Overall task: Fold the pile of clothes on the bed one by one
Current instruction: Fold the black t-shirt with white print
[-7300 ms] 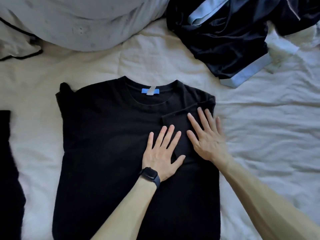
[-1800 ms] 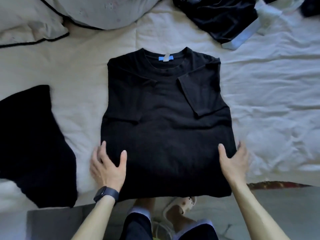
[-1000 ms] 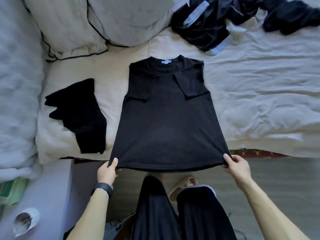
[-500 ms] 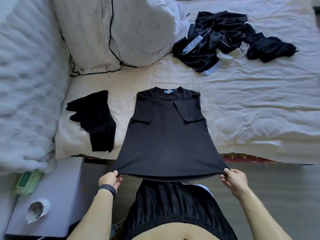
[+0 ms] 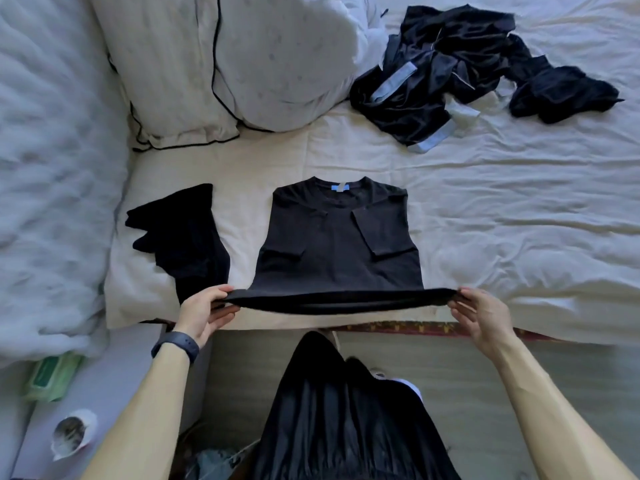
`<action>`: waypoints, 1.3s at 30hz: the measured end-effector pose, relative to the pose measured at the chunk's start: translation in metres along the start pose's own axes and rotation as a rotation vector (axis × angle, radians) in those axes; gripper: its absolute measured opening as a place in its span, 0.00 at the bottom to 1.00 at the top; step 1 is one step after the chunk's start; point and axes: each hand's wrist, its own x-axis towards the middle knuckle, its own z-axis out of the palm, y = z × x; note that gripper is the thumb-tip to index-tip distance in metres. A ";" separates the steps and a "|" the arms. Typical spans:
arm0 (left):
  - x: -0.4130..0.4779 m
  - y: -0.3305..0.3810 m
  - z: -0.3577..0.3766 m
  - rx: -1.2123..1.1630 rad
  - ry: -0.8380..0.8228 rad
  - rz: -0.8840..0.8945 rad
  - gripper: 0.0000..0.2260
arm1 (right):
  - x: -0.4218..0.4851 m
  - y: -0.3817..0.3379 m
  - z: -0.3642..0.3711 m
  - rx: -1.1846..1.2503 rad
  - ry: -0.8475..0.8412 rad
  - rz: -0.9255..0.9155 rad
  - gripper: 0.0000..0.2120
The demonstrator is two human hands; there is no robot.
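From the head view we see the black T-shirt (image 5: 336, 244) on the bed (image 5: 519, 237), its collar pointing away from us and its long axis running from collar to hem. Our left hand (image 5: 204, 313) and right hand (image 5: 485, 317) each pinch a hem corner, so each grip sits at the near edge and holds it raised and taut. The shirt is a soft matte knit with its sleeves folded inward.

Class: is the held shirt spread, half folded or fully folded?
Half folded: shirt sleeves turned in; left hand, right hand hold its hem up.
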 end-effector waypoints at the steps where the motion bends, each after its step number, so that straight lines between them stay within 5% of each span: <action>1: 0.009 0.015 0.005 0.036 -0.039 0.009 0.12 | 0.010 -0.013 0.011 -0.004 -0.031 -0.002 0.08; 5: 0.067 0.072 0.032 0.405 -0.150 0.119 0.17 | 0.064 -0.051 0.056 -0.260 -0.069 -0.089 0.12; 8: 0.140 0.110 0.066 0.622 -0.064 0.266 0.10 | 0.121 -0.068 0.097 -0.403 0.011 -0.162 0.07; 16: 0.305 0.144 0.157 0.763 0.062 0.361 0.10 | 0.267 -0.076 0.171 -0.567 0.189 -0.263 0.03; 19: 0.360 0.136 0.184 0.885 0.092 0.353 0.12 | 0.327 -0.068 0.189 -0.736 0.198 -0.270 0.10; 24: 0.399 0.103 0.201 0.865 0.180 0.287 0.14 | 0.371 -0.047 0.203 -0.993 0.207 -0.223 0.17; 29: 0.391 0.104 0.204 0.766 0.233 0.280 0.16 | 0.377 -0.056 0.198 -0.913 0.235 -0.141 0.17; 34: 0.405 0.117 0.195 0.918 0.168 0.365 0.16 | 0.378 -0.062 0.207 -0.972 0.210 -0.174 0.14; 39: 0.392 0.111 0.208 0.676 0.229 0.280 0.11 | 0.374 -0.060 0.212 -0.748 0.231 -0.126 0.10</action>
